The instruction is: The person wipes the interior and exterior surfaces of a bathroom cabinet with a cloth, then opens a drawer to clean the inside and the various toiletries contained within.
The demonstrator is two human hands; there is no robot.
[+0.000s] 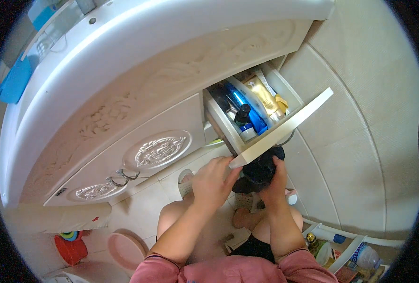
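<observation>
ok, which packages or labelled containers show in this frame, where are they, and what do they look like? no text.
Blue bottle: open drawer, lying, dark cap.
Gold tube: drawer's far side, flat.
White tube: between them.
Clear bottle with blue-and-white label: rack, lower right.
Dark cloth: under drawer front, held by right hand; left hand beside.

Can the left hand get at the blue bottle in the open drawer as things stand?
Probably yes: the drawer is pulled out, the blue bottle lies uncovered on top, and the left hand sits just below the drawer front.
</observation>
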